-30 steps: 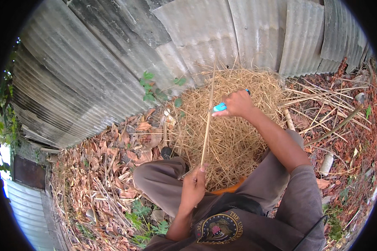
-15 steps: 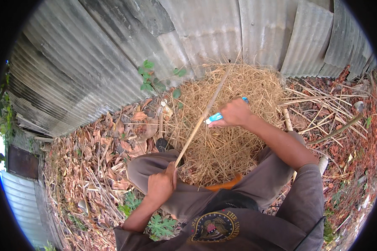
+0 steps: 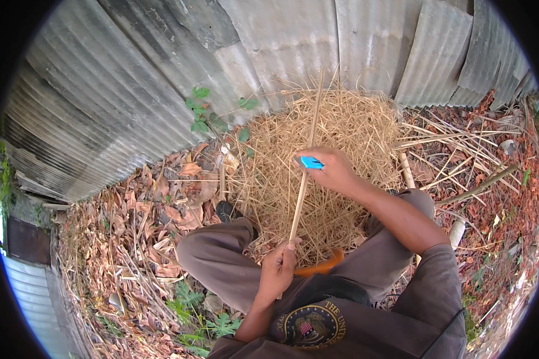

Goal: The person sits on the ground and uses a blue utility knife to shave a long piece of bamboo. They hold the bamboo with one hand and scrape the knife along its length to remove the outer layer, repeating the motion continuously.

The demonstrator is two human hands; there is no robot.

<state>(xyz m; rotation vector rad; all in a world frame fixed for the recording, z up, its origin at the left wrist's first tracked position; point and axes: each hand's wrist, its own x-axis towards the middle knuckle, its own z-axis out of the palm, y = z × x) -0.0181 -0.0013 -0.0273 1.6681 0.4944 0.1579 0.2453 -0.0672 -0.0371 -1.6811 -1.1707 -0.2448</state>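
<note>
A long thin pale stick slants away from me over a heap of dry straw. My left hand is wrapped round its near end, close to my lap. Partway up the stick, my right hand is closed on a small blue tool that looks like a utility knife, pressed at the stick. Its blade is hidden at this moment. The far end of the stick points up toward the metal fence.
A corrugated metal fence stands behind the straw. Between my legs lies a curved orange thing. Cut sticks are scattered at right, and dry leaves cover the ground at left. A small green plant grows by the fence.
My left hand has moved right and nearer to me, so the stick stands more upright in view. My right hand has turned and shifted slightly left with the blue tool.
</note>
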